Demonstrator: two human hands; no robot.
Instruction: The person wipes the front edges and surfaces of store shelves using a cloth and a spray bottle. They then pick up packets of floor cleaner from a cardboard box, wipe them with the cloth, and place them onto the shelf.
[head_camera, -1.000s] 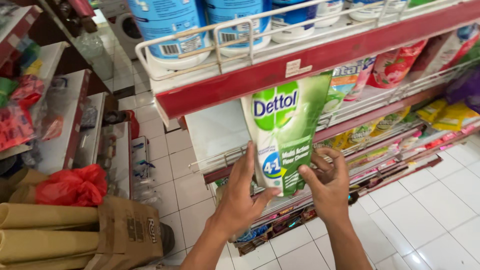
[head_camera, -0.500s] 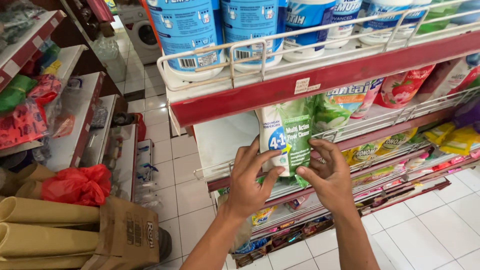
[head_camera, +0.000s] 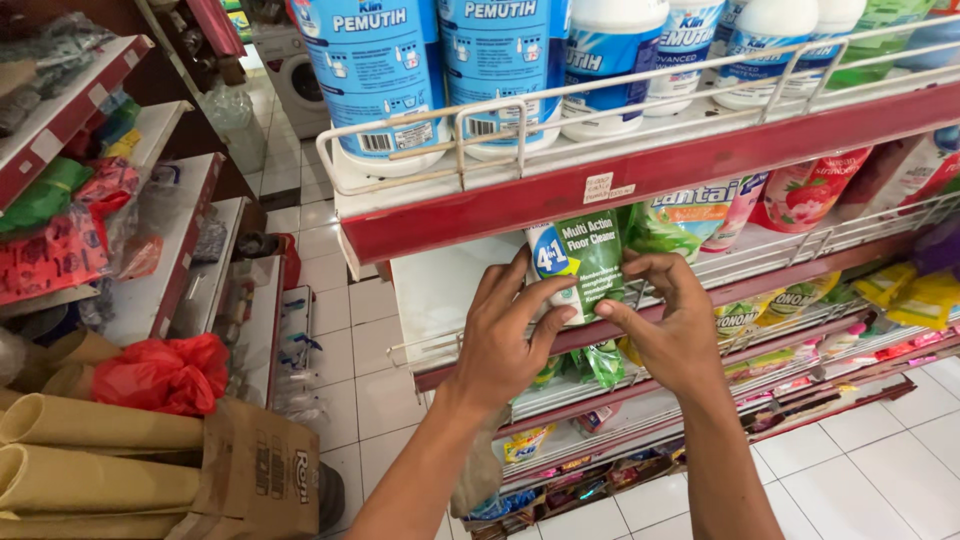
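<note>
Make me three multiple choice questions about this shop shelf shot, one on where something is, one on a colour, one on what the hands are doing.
1. Where do the big blue bottles stand?
A. on the top shelf, above the pouch
B. on the floor
C. in the cardboard box

2. What colour is the pouch that the hands hold?
A. red
B. green
C. yellow

3. How is the pouch held?
A. by the left hand alone
B. by neither hand
C. by both hands, left hand and right hand, at its lower part

Answers: 1 A, they line the wire-railed shelf overhead. 2 B, its front is green. 3 C, fingers of both hands close on it.
</note>
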